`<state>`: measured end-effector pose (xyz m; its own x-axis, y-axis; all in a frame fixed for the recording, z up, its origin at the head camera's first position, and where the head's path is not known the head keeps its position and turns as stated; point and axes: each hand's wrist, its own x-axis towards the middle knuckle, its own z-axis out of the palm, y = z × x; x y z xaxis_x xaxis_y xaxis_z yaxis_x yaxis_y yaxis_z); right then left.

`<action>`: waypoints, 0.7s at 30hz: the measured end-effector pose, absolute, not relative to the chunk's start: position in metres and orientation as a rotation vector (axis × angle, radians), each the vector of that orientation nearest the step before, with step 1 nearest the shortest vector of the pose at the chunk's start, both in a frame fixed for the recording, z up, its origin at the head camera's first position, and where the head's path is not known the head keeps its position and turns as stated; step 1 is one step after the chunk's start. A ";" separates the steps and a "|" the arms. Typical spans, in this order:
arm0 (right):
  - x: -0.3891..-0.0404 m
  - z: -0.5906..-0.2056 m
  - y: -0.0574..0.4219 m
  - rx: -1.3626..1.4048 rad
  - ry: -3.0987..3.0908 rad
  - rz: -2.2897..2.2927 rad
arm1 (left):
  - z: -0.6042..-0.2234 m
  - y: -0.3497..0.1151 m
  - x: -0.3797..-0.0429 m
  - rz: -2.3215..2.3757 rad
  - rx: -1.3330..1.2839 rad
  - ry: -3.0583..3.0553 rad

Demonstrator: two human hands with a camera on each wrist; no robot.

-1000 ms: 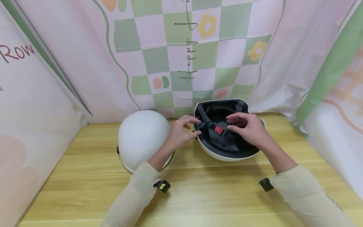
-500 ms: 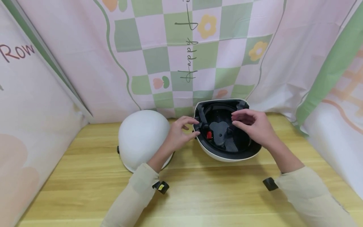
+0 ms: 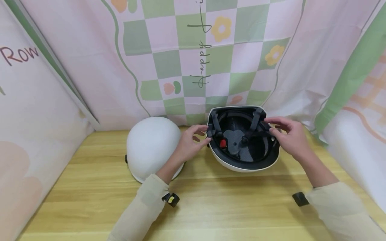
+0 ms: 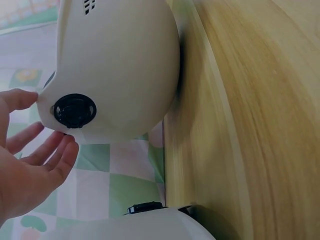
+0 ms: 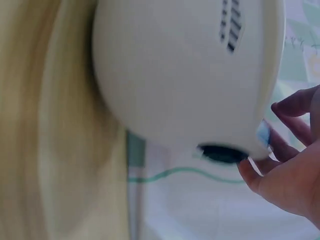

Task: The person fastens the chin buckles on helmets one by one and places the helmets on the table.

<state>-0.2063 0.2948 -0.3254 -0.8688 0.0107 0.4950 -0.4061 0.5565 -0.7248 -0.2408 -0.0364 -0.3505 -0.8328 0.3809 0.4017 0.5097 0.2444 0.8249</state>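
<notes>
An upturned white helmet (image 3: 244, 168) rests on the table in the head view, its black lining facing up. Dark straps and a red buckle (image 3: 222, 143) lie inside it. My left hand (image 3: 190, 142) lightly holds the left rim; in the left wrist view the thumb touches the edge, with fingertips below a black round fitting (image 4: 75, 110). At the right rim, my right hand (image 3: 287, 135) has thumb and fingers spread apart. The right wrist view shows a fingertip touching the dark fitting (image 5: 223, 153) on that side and the uppermost digit slightly off the edge.
A second white helmet (image 3: 153, 147) sits dome up to the left, close to my left forearm. Both stand on a wood-grain table (image 3: 229, 207). A patterned curtain (image 3: 193, 60) hangs behind the helmets, with more cloth at both sides.
My right hand has moved right, from over the helmet's interior to its right rim. The red buckle has shifted left and down, leaving the padding visible. My left hand stays at the left rim.
</notes>
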 end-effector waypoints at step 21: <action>-0.207 -0.347 0.330 0.533 -2.384 1.592 | -0.354 -0.032 -0.240 -1.789 -0.755 -2.448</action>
<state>-0.2070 0.3299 -0.3472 -0.9084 -0.1730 0.3805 -0.4178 0.3453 -0.8404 -0.2405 -0.0320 -0.3535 -0.8830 0.3689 0.2903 0.3887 0.2277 0.8928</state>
